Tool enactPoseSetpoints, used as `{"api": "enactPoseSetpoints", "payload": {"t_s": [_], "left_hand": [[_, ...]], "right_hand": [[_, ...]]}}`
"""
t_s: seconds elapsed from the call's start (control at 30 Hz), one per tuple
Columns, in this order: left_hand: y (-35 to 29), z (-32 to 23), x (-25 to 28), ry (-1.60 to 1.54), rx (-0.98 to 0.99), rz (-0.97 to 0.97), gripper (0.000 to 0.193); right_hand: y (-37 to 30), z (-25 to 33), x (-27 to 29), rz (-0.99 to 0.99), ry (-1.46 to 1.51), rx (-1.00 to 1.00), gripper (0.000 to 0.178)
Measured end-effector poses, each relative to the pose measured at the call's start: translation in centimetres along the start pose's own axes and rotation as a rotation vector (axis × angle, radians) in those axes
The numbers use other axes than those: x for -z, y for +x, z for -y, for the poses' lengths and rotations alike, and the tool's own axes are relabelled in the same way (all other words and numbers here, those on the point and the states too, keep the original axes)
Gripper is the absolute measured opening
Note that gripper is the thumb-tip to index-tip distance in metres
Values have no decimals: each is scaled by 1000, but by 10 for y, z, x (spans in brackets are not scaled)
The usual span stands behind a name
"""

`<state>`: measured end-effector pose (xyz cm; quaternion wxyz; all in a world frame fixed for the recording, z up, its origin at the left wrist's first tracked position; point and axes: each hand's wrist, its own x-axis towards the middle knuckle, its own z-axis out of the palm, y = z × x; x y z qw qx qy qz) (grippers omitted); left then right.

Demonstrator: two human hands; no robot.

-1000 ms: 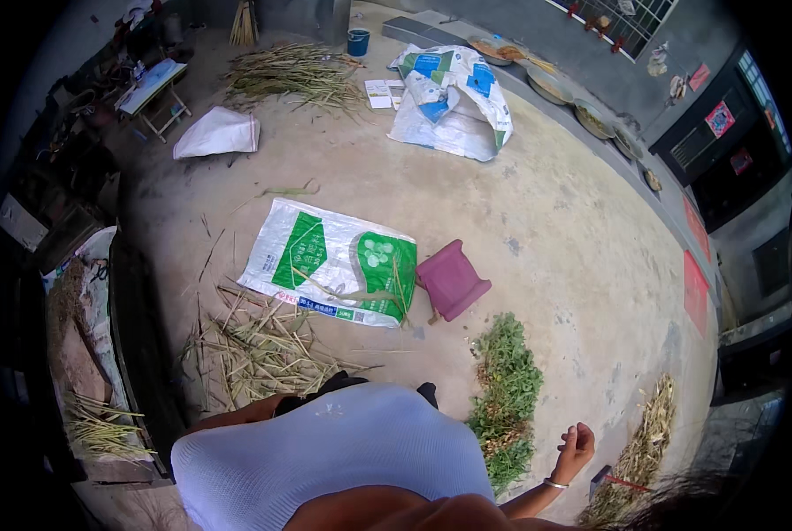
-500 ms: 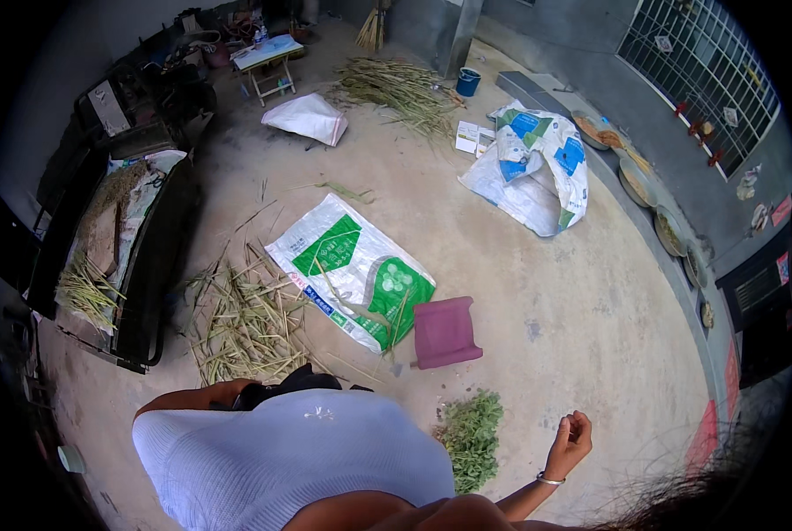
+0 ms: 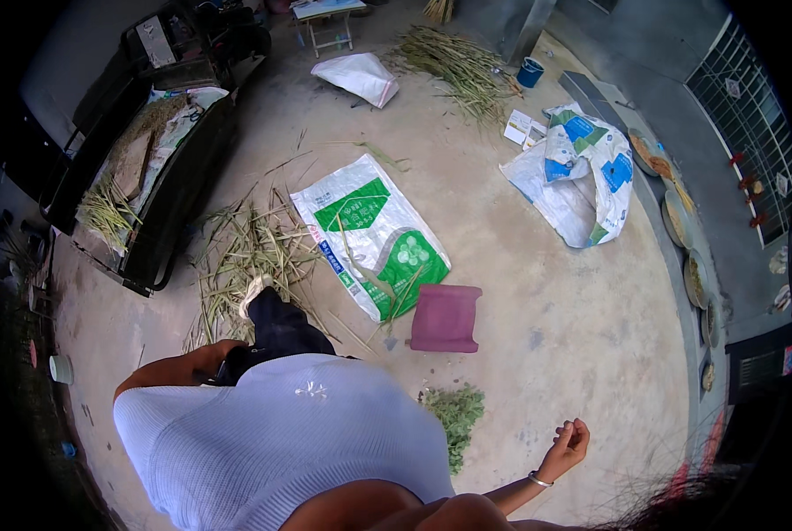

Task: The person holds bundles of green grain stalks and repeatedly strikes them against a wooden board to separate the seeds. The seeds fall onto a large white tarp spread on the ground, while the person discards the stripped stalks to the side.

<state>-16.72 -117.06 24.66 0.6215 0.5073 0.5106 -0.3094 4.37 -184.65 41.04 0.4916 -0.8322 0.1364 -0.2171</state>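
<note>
My right hand (image 3: pixel 569 447) hangs out to the side above the concrete floor, a pale bangle (image 3: pixel 540 480) round its wrist. Its fingers are curled in, and nothing shows between them. Close by on the floor is a heap of leafy green plants (image 3: pixel 458 423). My left hand (image 3: pixel 228 350) is at my hip beside something black, its fingers mostly hidden. One leg in dark trousers (image 3: pixel 276 320) is stretched forward, with a light shoe (image 3: pixel 254 294) on the scattered dry stalks (image 3: pixel 254 248). A purple low seat (image 3: pixel 445 319) stands ahead, near a flattened white and green sack (image 3: pixel 374 234).
At the left stands a dark cart (image 3: pixel 179 186) bearing stalks and a board. Farther off are a white sack (image 3: pixel 358 78), a stalk pile (image 3: pixel 458 69), a folding table (image 3: pixel 325 11) and a blue bucket (image 3: pixel 530 73). A crumpled white and blue sack (image 3: pixel 582 173) lies right, near several round trays (image 3: pixel 676 219) along the wall.
A trousered leg and shoe have come forward into view over the stalks. The view has shifted, and the floor things sit differently in it. My right hand stays curled at my side.
</note>
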Motion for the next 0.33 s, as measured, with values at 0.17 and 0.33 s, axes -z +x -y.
{"api": "enactPoseSetpoints", "payload": {"t_s": [0.17,0.33], "left_hand": [[8,16,17,-362,188,-119,35],[10,-65,35,-371,157,-133,40]], "right_hand": [[66,73,-93,113,79,129,22],[122,217,-204,-1,189,620,23]]}}
